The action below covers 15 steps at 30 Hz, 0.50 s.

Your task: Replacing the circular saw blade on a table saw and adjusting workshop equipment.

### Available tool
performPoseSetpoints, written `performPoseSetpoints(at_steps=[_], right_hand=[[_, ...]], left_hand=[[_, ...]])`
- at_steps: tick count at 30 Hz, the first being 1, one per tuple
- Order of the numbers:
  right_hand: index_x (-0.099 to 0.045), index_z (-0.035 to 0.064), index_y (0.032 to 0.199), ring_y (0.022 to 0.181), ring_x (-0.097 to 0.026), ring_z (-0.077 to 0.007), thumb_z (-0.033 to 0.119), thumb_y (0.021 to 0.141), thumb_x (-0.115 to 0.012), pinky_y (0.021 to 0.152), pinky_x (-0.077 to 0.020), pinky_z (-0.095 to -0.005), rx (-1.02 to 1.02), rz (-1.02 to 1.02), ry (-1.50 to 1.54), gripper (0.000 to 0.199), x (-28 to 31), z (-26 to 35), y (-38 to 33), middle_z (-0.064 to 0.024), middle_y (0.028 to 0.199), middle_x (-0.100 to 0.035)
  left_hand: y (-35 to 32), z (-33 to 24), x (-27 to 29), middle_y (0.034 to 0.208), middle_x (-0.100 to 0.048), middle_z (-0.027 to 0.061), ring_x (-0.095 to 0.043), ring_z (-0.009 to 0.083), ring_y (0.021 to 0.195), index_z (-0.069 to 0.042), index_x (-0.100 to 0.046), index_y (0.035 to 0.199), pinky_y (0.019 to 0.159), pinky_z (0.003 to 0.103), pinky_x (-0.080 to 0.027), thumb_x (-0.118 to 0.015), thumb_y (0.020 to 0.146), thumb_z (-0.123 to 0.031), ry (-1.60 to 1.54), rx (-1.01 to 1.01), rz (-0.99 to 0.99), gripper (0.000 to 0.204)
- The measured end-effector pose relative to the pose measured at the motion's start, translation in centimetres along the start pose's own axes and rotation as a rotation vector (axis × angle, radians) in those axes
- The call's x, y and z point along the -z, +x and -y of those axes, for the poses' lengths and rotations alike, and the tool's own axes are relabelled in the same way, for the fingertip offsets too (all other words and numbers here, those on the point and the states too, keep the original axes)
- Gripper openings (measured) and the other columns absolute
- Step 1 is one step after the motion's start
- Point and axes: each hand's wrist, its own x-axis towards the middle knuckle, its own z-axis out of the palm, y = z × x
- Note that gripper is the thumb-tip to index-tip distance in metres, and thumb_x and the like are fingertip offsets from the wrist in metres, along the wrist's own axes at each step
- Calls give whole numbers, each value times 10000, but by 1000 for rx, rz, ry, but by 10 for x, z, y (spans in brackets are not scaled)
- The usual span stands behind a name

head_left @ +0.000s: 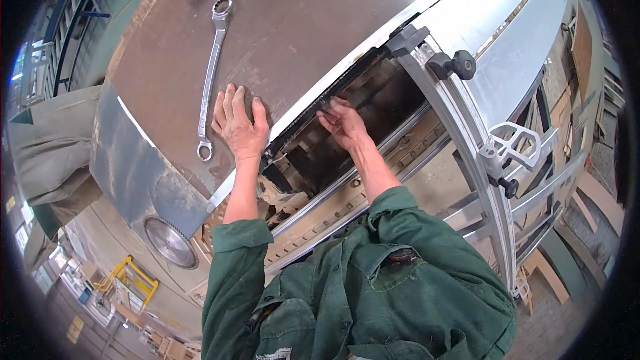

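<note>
My left hand lies on the brown worn tabletop of a machine, fingers stretched out and nothing held. Beside it, to the left, is a long steel ring wrench with a large ring at the far end and a smaller one at the near end. My right hand reaches into a long dark opening along the table's white edge. Its fingers are bent together around a small dark part at the opening's far side, which I cannot make out.
At the right a curved aluminium rail with black knobs crosses the machine. A round saw blade leans at the machine's lower left. Folded grey-green cloth hangs at the left. Wooden offcuts stand on the floor, lower right.
</note>
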Motion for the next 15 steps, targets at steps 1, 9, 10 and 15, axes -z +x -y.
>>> performPoseSetpoints(at_steps=[1, 9, 10, 15], right_hand=[[-564, 121, 1127, 854, -686, -206, 181, 990, -602, 748, -585, -341, -7, 3, 58, 155, 0, 0, -1, -57, 987, -673], [-522, 81, 1147, 877, -662, -233, 199, 1009, -572, 765, -602, -346, -231, 40, 71, 188, 17, -8, 12, -96, 1010, -638], [-520, 78, 1139, 874, -660, -232, 176, 995, -591, 759, -602, -348, -203, 87, 70, 188, 18, -7, 12, -98, 1008, -638], [-515, 66, 1117, 868, -662, -236, 101, 951, -639, 755, -596, -343, 22, -29, -74, 211, 7, -3, 5, -99, 992, -641]], left_hand=[[0, 1, 1, 1388, -564, 50, -443, 295, 1334, -137, -617, 1246, 1091, 492, -300, -643, 877, -297, 2, -2, 1, 403], [2, -4, 2, 1380, -571, 52, -445, 296, 1332, -132, -620, 1243, 1091, 485, -301, -641, 877, -286, -13, 4, 8, 398], [1, -4, 2, 1378, -572, 53, -446, 297, 1331, -131, -621, 1242, 1091, 484, -301, -641, 877, -286, -14, 6, 9, 397], [1, -4, 1, 1380, -572, 54, -447, 298, 1328, -128, -623, 1239, 1091, 480, -302, -642, 876, -287, -14, 3, 10, 397]])
